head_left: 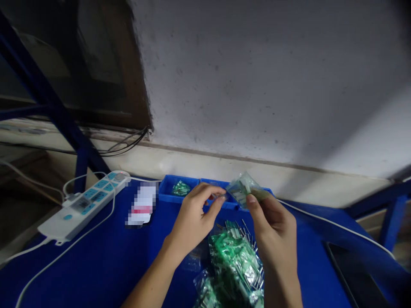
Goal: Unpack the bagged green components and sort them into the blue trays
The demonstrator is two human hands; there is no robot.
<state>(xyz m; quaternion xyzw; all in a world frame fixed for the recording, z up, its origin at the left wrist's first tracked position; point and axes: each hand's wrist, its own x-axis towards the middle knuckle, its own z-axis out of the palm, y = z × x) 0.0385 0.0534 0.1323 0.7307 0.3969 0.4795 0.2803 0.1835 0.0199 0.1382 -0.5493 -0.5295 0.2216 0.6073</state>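
Observation:
Between thumb and fingers, my right hand (272, 214) holds a small clear bag (241, 188) with pale and greenish contents. Just left of it, my left hand (201, 205) is pinched, with a bit of clear plastic (221, 196) at its fingertips. Below both hands lies a heap of green and clear plastic packets (234, 256) with thin metal rods (248, 233) along its right side. Behind the hands stand blue bins (163, 188); the left one holds a green packet (180, 188), and the hands partly hide the others.
A white power strip (86, 207) with cables lies left on the blue table (105, 265). Beside it is a blurred-out phone-like object (141, 205). A dark phone (356, 278) lies at the right. A white cable (334, 222) runs behind it, near the wall.

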